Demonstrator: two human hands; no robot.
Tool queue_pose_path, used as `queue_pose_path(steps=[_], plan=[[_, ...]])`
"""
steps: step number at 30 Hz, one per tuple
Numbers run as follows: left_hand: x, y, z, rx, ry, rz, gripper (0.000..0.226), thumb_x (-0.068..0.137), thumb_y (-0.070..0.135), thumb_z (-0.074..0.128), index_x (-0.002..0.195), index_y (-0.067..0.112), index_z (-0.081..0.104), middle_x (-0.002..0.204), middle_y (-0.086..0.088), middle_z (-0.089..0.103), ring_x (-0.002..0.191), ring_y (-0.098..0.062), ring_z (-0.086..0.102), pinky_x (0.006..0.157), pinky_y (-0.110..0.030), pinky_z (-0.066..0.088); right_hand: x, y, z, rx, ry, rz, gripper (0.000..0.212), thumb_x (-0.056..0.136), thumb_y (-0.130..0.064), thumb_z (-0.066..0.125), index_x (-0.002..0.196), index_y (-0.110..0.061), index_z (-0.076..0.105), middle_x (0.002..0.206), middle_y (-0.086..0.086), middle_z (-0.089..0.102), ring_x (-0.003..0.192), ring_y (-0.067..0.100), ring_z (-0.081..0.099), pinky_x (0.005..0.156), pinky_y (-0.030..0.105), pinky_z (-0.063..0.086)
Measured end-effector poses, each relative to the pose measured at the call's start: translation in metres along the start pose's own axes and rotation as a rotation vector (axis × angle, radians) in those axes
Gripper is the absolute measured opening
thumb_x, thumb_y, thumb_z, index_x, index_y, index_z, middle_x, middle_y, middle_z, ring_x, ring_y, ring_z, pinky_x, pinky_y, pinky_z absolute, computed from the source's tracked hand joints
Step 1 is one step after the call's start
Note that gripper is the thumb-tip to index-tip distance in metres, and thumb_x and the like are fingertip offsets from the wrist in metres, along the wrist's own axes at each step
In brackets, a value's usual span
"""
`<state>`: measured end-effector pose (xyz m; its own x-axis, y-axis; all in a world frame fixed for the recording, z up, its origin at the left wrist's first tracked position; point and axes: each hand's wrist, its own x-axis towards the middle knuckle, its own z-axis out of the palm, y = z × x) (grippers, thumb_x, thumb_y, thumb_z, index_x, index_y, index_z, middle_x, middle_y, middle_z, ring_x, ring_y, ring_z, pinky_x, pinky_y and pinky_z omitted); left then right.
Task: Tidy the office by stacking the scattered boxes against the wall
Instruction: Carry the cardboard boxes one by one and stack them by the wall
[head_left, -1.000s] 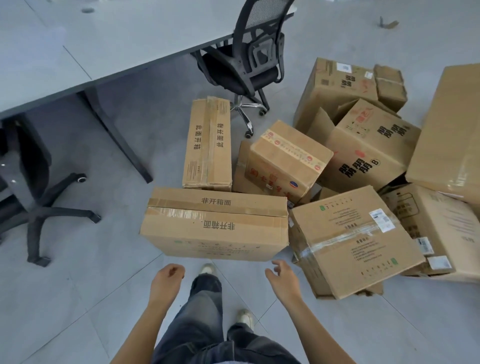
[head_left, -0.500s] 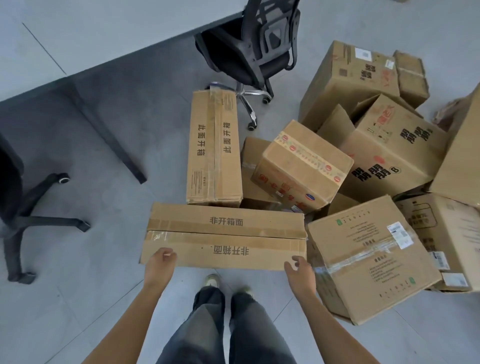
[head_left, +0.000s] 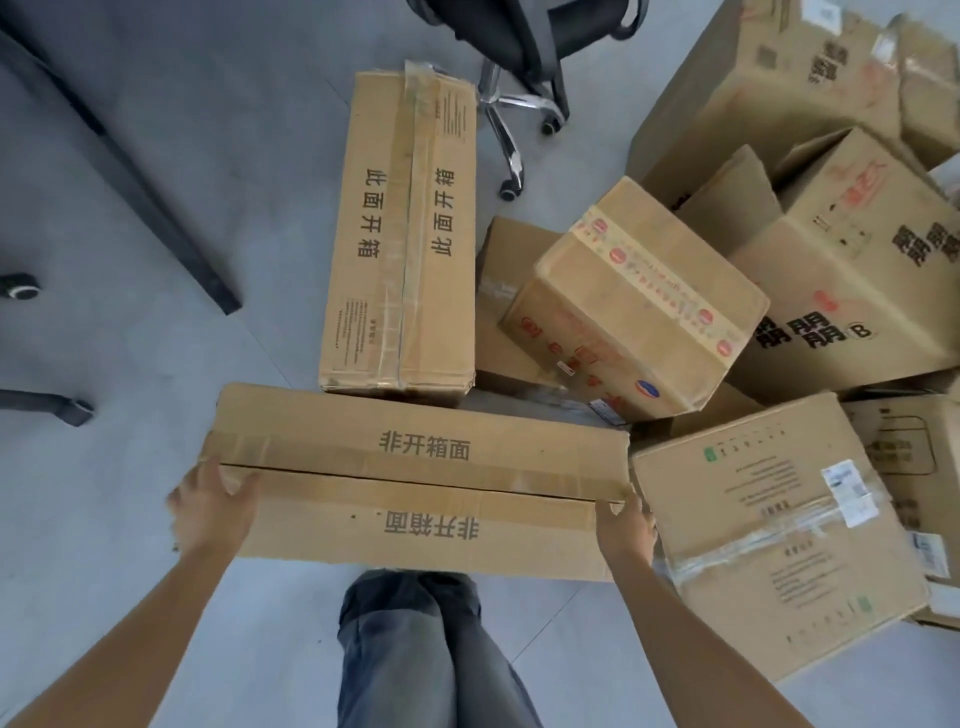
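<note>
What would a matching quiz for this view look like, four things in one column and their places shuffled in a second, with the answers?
Things:
1. flat box
2. narrow box
3. office chair
4. labelled box

Places:
A. at the top edge of the view
B. gripped at its two ends by the left hand and right hand
C. just right of the right hand
D. lying on the floor just beyond the flat box

Pairs: 1-B, 2-D, 3-A, 4-C

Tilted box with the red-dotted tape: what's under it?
The tilted box leans on a flatter cardboard box, only partly showing at its left. Anything else beneath is covered.
</note>
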<state>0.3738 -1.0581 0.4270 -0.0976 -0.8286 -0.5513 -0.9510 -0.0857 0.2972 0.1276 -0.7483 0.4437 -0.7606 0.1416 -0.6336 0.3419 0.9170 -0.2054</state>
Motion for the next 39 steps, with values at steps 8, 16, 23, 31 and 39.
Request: queue_pose_path(steps=[8, 16, 23, 31, 39], plan=[[0.036, -0.023, 0.039, -0.011, 0.084, -0.179, 0.056, 0.091, 0.023, 0.052, 0.142, 0.010, 0.031, 0.146, -0.019, 0.031, 0.133, -0.040, 0.027, 0.106, -0.056, 0.025, 0.056, 0.011, 0.017, 0.069, -0.015, 0.095, 0.062, 0.092, -0.027, 0.049, 0.145, -0.014, 0.021, 0.144, 0.017, 0.032, 0.130, 0.037, 0.033, 0.106, 0.049, 0.032], [0.063, -0.036, 0.043, -0.105, 0.046, -0.294, 0.077, 0.084, 0.038, 0.063, 0.145, 0.014, 0.022, 0.143, -0.023, 0.032, 0.132, -0.043, 0.030, 0.106, -0.059, 0.028, 0.078, 0.029, 0.025, 0.363, -0.072, 0.138, 0.053, 0.087, -0.019, 0.064, 0.131, -0.003, 0.039, 0.111, 0.008, 0.053, 0.101, 0.027, 0.054, 0.090, 0.039, 0.047], [0.049, -0.046, 0.022, -0.169, 0.004, -0.339, 0.074, 0.087, 0.041, 0.060, 0.146, 0.017, 0.024, 0.142, -0.026, 0.032, 0.131, -0.043, 0.027, 0.106, -0.057, 0.027, 0.069, 0.041, 0.017, 0.445, -0.106, 0.174, 0.051, 0.084, -0.010, 0.067, 0.129, -0.002, 0.044, 0.119, 0.013, 0.057, 0.110, 0.033, 0.056, 0.090, 0.040, 0.048], [-0.011, -0.046, -0.045, -0.177, 0.105, -0.361, 0.070, 0.087, 0.052, 0.054, 0.139, 0.009, 0.038, 0.134, -0.027, 0.036, 0.128, -0.040, 0.029, 0.106, -0.054, 0.028, 0.013, 0.019, -0.031, 0.422, -0.069, 0.097, 0.060, 0.086, -0.019, 0.065, 0.134, -0.002, 0.035, 0.131, 0.018, 0.048, 0.119, 0.035, 0.047, 0.091, 0.040, 0.041], [-0.068, -0.054, -0.129, -0.300, 0.169, -0.462, 0.069, 0.082, 0.056, 0.055, 0.135, 0.013, 0.041, 0.137, -0.021, 0.032, 0.130, -0.037, 0.029, 0.105, -0.055, 0.029, -0.017, -0.018, -0.065, 0.324, -0.090, -0.011, 0.084, 0.059, -0.051, 0.071, 0.128, -0.013, 0.042, 0.130, 0.015, 0.048, 0.118, 0.035, 0.046, 0.100, 0.054, 0.039]])
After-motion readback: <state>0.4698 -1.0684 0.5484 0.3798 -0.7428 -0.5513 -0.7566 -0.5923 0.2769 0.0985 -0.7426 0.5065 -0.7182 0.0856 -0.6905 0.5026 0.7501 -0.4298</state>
